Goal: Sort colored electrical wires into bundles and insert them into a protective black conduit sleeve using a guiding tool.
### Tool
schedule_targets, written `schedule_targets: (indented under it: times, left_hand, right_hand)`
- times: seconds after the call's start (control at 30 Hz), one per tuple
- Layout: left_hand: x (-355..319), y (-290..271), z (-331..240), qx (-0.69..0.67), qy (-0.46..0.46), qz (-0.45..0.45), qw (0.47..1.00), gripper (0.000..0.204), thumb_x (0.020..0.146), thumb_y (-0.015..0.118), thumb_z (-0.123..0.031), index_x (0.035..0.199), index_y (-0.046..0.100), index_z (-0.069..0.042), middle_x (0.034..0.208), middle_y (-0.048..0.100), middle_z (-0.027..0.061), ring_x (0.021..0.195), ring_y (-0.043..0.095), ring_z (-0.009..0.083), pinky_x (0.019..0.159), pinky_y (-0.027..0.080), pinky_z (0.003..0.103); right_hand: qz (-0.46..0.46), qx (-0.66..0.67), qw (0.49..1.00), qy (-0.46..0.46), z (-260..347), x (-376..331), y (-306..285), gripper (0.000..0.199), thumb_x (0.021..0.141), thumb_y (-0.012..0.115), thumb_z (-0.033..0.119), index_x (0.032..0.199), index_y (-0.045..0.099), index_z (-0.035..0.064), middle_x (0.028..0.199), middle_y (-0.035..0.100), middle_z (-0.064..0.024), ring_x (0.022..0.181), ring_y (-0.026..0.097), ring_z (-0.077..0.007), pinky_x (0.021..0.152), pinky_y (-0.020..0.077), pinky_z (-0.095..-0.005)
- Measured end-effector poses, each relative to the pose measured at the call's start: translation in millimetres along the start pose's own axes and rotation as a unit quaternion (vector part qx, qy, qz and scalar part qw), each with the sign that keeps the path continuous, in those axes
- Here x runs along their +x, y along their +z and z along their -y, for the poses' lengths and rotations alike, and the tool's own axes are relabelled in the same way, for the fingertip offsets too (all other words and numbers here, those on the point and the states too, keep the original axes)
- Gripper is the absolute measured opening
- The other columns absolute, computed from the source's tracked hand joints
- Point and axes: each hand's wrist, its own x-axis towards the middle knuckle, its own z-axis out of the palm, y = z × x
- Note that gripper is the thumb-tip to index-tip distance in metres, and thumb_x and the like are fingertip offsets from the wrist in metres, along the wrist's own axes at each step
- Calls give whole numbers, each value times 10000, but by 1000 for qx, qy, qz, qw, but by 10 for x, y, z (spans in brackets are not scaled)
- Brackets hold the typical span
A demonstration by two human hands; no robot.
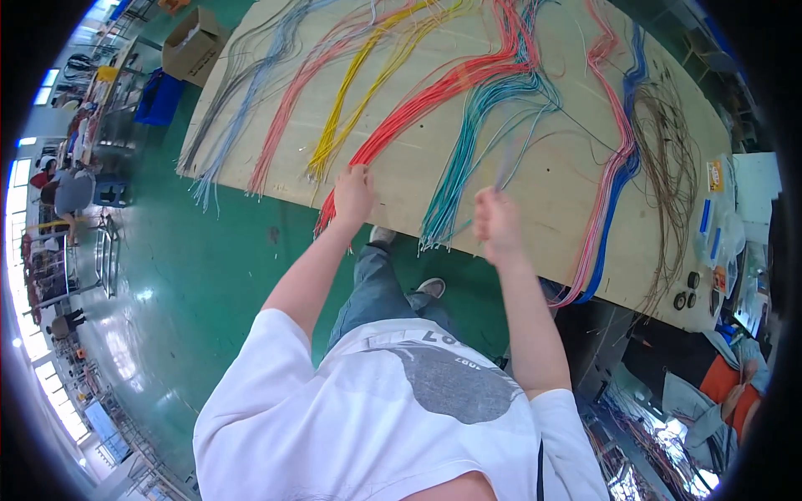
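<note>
My left hand is closed around a bundle of red wires close to the table's near edge, with the loose wire ends hanging below the fist. To its right, my right hand is closed and slightly smeared by motion. A thin pale streak rises from that fist, too blurred to name. Between the hands lies a bundle of teal wires, apart from both. Yellow wires spread out just left of the red bundle.
The pale wooden table also bears pink wires, grey wires, blue wires and tangled brown wires. Rolls of black tape lie at its right end. A cardboard box and blue crate stand far left. Another person is at right.
</note>
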Motion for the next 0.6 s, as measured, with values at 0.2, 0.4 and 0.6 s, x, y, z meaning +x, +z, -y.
schedule_targets:
  times: [0.2, 0.4, 0.6]
  left_hand:
    - [290, 35, 253, 127, -45, 101, 986, 236, 722, 546, -155, 915, 512, -24, 848, 525, 147, 843, 503, 295, 712, 413, 398]
    - [351, -180, 369, -141, -130, 180, 965, 105, 714, 562, -122, 740, 569, -20, 672, 566, 108, 623, 546, 239, 577, 428, 344]
    - [576, -362, 478, -291, -274, 299, 866, 115, 711, 605, -107, 683, 544, -13, 574, 493, -10, 531, 455, 77, 486, 385, 252]
  right_hand:
    - [-104, -1, 988, 115, -638, 103, 133, 292, 865, 391, 318, 636, 327, 149, 486, 244, 65, 374, 195, -31, 326, 129, -200]
    - [-132, 105, 970, 175, -756, 388, 451, 314, 863, 395, 358, 633, 331, 153, 486, 193, 63, 382, 146, -47, 342, 111, -203]
    - [-130, 182, 966, 128, -784, 519, 1004, 224, 874, 391, 303, 728, 426, 136, 497, 207, 68, 394, 163, -43, 349, 122, -191]
